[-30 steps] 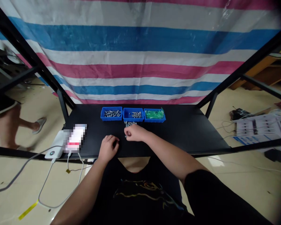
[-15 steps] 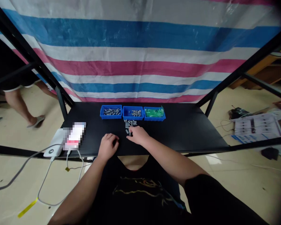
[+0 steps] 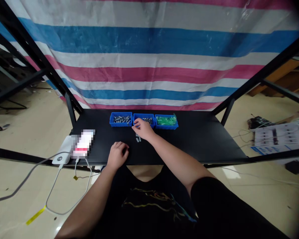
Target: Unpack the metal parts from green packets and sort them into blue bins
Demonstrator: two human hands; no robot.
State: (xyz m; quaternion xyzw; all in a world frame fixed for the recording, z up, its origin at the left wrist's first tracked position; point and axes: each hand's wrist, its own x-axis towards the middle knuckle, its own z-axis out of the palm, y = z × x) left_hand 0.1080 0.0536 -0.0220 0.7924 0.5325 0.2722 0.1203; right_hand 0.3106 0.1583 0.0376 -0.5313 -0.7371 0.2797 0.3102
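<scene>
My right hand (image 3: 143,129) is over the front left of the middle blue bin (image 3: 150,125), which holds small shiny metal pieces (image 3: 147,120). Its thumb and fingers are drawn together, and whatever may be between them is too small to make out. Just below it on the table, several small grey cylindrical pieces (image 3: 138,139) lie loose, partly hidden by the hand. My left hand (image 3: 117,154) rests near the table's front edge, fingers loosely bent and thumb apart, with nothing visible in it. More grey cylinders (image 3: 122,119) fill the left blue bin (image 3: 121,124).
The right blue bin (image 3: 166,126) contains green plastic packets (image 3: 165,120). On the black table's (image 3: 201,139) left end are a white power bank (image 3: 64,149) and a blurred-out phone (image 3: 84,143) with cables. A striped sheet (image 3: 149,74) hangs behind, between black frame posts.
My right hand has moved up and away from me, from the loose pieces to the middle bin. My left hand stays put on the table. A person at the far left has gone from view.
</scene>
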